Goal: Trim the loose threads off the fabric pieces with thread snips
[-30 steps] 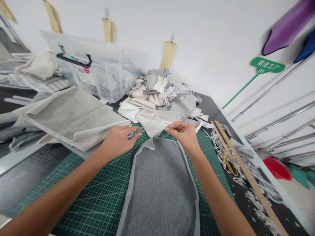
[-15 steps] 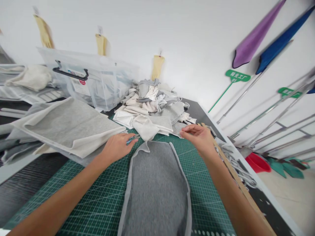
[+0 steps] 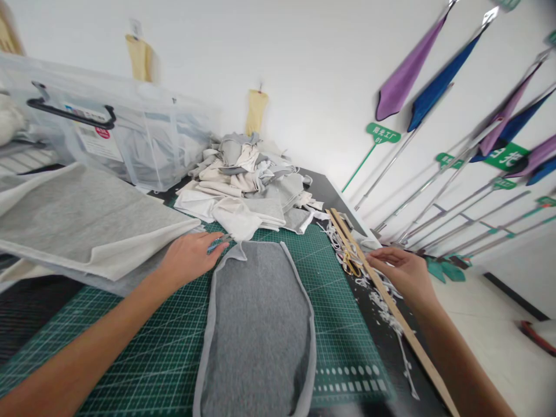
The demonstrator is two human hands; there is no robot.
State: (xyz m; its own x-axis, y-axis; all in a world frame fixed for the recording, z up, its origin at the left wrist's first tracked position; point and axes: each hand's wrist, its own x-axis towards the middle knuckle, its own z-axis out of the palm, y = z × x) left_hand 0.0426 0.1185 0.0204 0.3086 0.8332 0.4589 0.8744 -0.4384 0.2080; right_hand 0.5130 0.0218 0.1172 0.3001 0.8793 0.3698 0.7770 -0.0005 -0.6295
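My left hand (image 3: 189, 258) is closed around small blue-handled thread snips (image 3: 214, 245), whose metal tip points toward the cloth pile. Just right of it, a long dark grey fabric piece (image 3: 263, 324) with paler rolled edges lies flat on the green cutting mat (image 3: 347, 324). One top corner of the fabric is folded over near the snips. My right hand (image 3: 403, 272) is beyond the wooden strip (image 3: 391, 307) at the table's right side, thumb and fingers pinched together. Whatever is between those fingertips is too small to make out.
A heap of grey and cream cloth (image 3: 256, 174) stands at the back. Stacked grey fabric (image 3: 95, 220) lies at left before a clear plastic bin (image 3: 143, 133). Gold-handled scissors (image 3: 351, 264) and white thread scraps (image 3: 384, 310) lie along the wooden strip. Mops hang on the wall.
My right hand has moved right, from above the mat to past the wooden strip. The view has turned right. My left hand still holds the snips beside the fabric's top corner.
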